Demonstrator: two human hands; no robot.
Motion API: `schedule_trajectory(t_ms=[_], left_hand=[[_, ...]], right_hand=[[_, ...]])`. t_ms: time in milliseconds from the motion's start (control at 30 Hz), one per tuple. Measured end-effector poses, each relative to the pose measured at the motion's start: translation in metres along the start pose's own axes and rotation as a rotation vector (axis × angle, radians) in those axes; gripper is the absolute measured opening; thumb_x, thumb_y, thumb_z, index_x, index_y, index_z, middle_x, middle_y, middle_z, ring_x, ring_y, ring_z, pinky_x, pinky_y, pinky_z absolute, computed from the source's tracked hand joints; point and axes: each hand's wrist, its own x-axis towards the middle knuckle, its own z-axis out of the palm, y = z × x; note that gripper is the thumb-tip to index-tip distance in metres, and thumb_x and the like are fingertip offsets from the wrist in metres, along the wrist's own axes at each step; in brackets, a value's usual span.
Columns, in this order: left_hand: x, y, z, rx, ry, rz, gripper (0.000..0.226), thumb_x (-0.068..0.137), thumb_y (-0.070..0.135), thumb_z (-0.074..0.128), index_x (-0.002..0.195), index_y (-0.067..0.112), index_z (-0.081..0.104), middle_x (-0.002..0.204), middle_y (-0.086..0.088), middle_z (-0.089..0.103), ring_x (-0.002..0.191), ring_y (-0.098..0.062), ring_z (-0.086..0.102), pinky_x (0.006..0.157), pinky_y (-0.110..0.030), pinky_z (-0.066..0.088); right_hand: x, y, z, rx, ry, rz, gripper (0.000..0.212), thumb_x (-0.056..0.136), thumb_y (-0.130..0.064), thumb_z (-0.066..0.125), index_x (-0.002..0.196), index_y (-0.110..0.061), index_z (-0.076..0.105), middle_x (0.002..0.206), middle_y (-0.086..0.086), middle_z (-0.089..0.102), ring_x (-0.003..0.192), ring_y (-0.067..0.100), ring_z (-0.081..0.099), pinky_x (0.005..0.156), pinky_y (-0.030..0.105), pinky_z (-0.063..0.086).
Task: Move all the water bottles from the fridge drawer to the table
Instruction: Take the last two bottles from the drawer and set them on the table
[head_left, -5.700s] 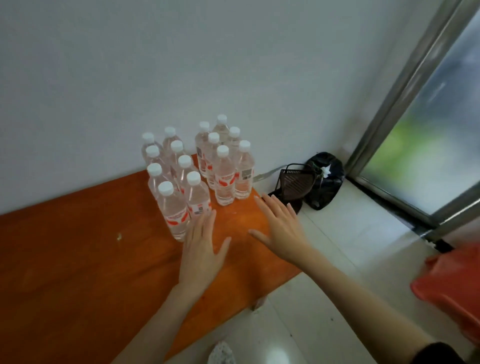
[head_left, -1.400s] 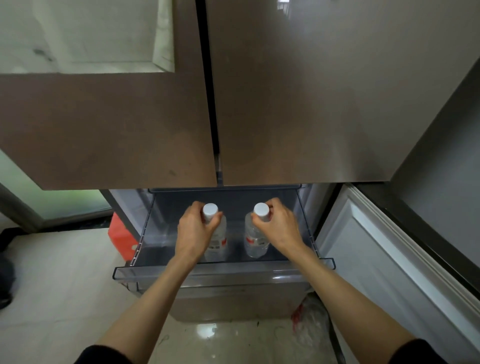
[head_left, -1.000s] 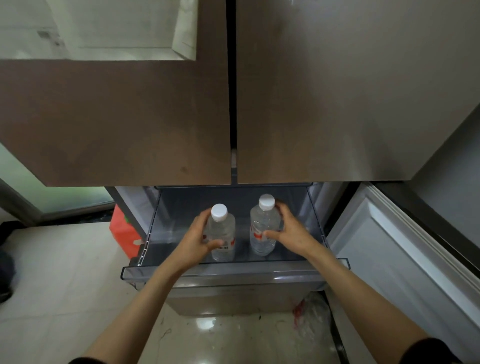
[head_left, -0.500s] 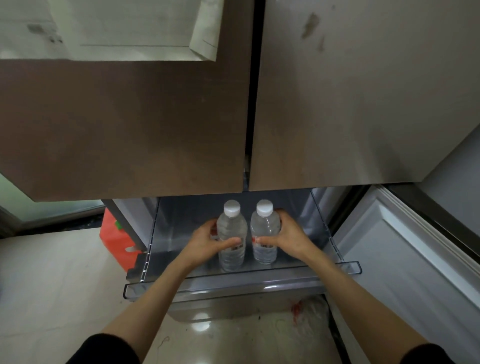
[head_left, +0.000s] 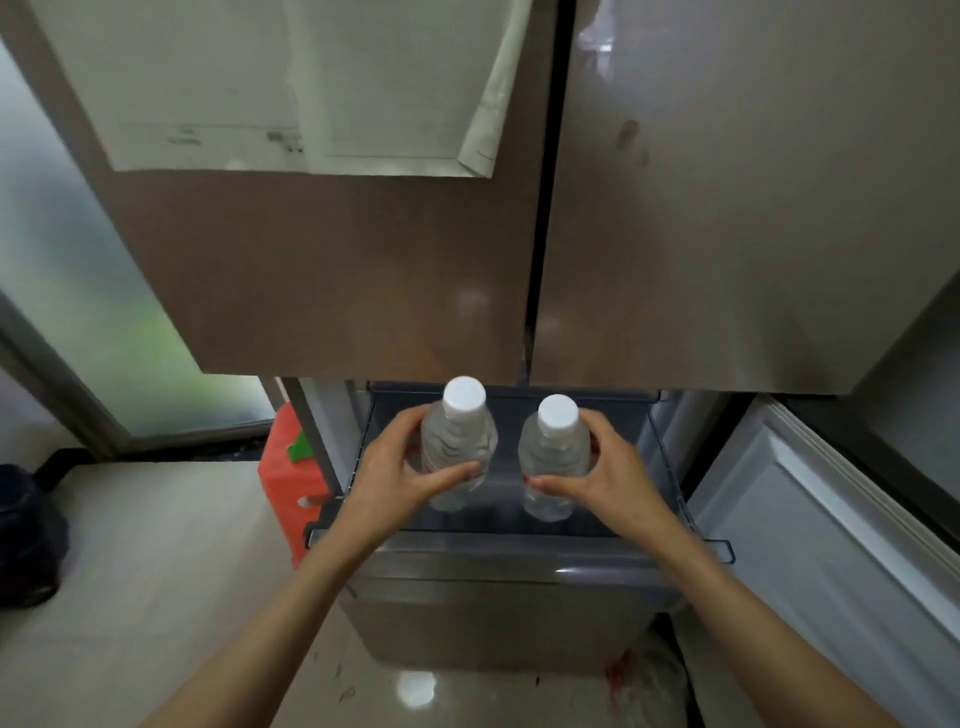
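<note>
From the head camera, the left hand (head_left: 395, 480) wraps a clear plastic water bottle with a white cap (head_left: 458, 441), and the right hand (head_left: 608, 478) wraps a second clear white-capped bottle (head_left: 555, 457). Both bottles stand upright, apart, above the pulled-out transparent fridge drawer (head_left: 519, 545). Half a second earlier they sat lower and closer together in the drawer; now they are raised, the left one higher. An orange-red plastic stool (head_left: 288, 478) stands on the floor left of the drawer.
</note>
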Motion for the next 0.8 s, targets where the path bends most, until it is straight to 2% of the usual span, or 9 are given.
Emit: schedule_trajectory(t_ms=[67, 200, 300, 433, 500, 567, 667, 700, 800], left_hand=[[-0.016, 0.021, -0.008, -0.065, 0.127, -0.015, 0.058, 0.063, 0.042, 0.072, 0.115, 0.035, 0.045, 0.103, 0.031, 0.051, 0.092, 0.022, 0.052, 0.07, 0.0, 0.043], [-0.054, 0.051, -0.024, -0.293, 0.397, -0.091, 0.062, 0.065, 0.053, 0.068, 0.117, 0.027, 0.049, 0.112, 0.011, 0.06, 0.101, -0.002, 0.059, 0.081, -0.02, 0.049], [-0.093, 0.063, -0.045, -0.432, 0.577, -0.115, 0.038, 0.075, 0.041, 0.059, 0.106, 0.02, 0.055, 0.097, 0.004, 0.065, 0.084, -0.001, 0.065, 0.066, -0.013, 0.052], [-0.152, 0.061, -0.082, -0.371, 0.754, -0.209, 0.034, 0.074, 0.049, 0.052, 0.093, 0.021, 0.057, 0.092, -0.004, 0.065, 0.079, -0.012, 0.065, 0.068, -0.024, 0.05], [-0.186, 0.055, -0.102, -0.345, 0.859, -0.24, 0.024, 0.08, 0.044, 0.054, 0.086, 0.021, 0.056, 0.084, -0.001, 0.063, 0.072, -0.008, 0.062, 0.064, -0.021, 0.049], [-0.223, 0.048, -0.123, -0.339, 0.956, -0.292, 0.032, 0.079, 0.045, 0.055, 0.087, 0.014, 0.057, 0.083, -0.006, 0.062, 0.073, -0.013, 0.061, 0.067, -0.028, 0.049], [-0.279, 0.04, -0.159, -0.367, 1.089, -0.324, 0.065, 0.072, 0.057, 0.06, 0.101, -0.001, 0.056, 0.098, -0.024, 0.062, 0.089, -0.033, 0.063, 0.078, -0.043, 0.052], [-0.297, 0.036, -0.172, -0.365, 1.132, -0.338, 0.063, 0.074, 0.056, 0.061, 0.1, -0.001, 0.056, 0.099, -0.025, 0.062, 0.089, -0.033, 0.063, 0.077, -0.04, 0.053], [-0.354, 0.029, -0.21, -0.301, 1.243, -0.374, 0.025, 0.086, 0.036, 0.056, 0.09, 0.012, 0.057, 0.088, -0.006, 0.063, 0.079, -0.016, 0.06, 0.062, -0.016, 0.05]], right_hand=[[-0.006, -0.018, -0.002, 0.108, 0.038, -0.034, 0.065, 0.061, -0.025, 0.085, 0.108, -0.039, 0.043, 0.105, -0.021, 0.054, 0.1, 0.004, 0.054, 0.085, 0.024, 0.045], [-0.02, -0.063, 0.001, 0.337, -0.012, -0.119, 0.052, 0.066, -0.023, 0.079, 0.105, -0.034, 0.045, 0.104, -0.014, 0.058, 0.095, 0.003, 0.058, 0.076, 0.019, 0.048], [-0.037, -0.092, 0.019, 0.402, -0.143, -0.167, 0.052, 0.062, -0.036, 0.073, 0.107, -0.029, 0.049, 0.102, -0.011, 0.061, 0.091, 0.001, 0.061, 0.071, 0.017, 0.049], [-0.063, -0.117, 0.062, 0.385, -0.313, -0.213, 0.045, 0.07, -0.024, 0.076, 0.107, -0.028, 0.05, 0.1, -0.011, 0.062, 0.089, 0.0, 0.061, 0.068, 0.015, 0.05], [-0.076, -0.129, 0.088, 0.389, -0.387, -0.232, 0.044, 0.072, -0.019, 0.075, 0.108, -0.026, 0.05, 0.101, -0.01, 0.061, 0.092, 0.005, 0.061, 0.07, 0.017, 0.05], [-0.09, -0.146, 0.117, 0.395, -0.464, -0.254, 0.043, 0.074, -0.019, 0.074, 0.11, -0.024, 0.05, 0.101, -0.009, 0.061, 0.093, 0.007, 0.061, 0.071, 0.018, 0.05], [-0.116, -0.177, 0.164, 0.388, -0.594, -0.312, 0.042, 0.075, -0.022, 0.072, 0.109, -0.028, 0.049, 0.1, -0.012, 0.06, 0.091, 0.004, 0.061, 0.068, 0.016, 0.049], [-0.125, -0.187, 0.181, 0.385, -0.634, -0.329, 0.042, 0.075, -0.023, 0.072, 0.11, -0.028, 0.049, 0.1, -0.012, 0.06, 0.09, 0.002, 0.061, 0.066, 0.014, 0.05], [-0.156, -0.218, 0.239, 0.371, -0.716, -0.365, 0.042, 0.074, -0.025, 0.075, 0.107, -0.03, 0.05, 0.099, -0.014, 0.062, 0.089, 0.0, 0.061, 0.072, 0.016, 0.05]])
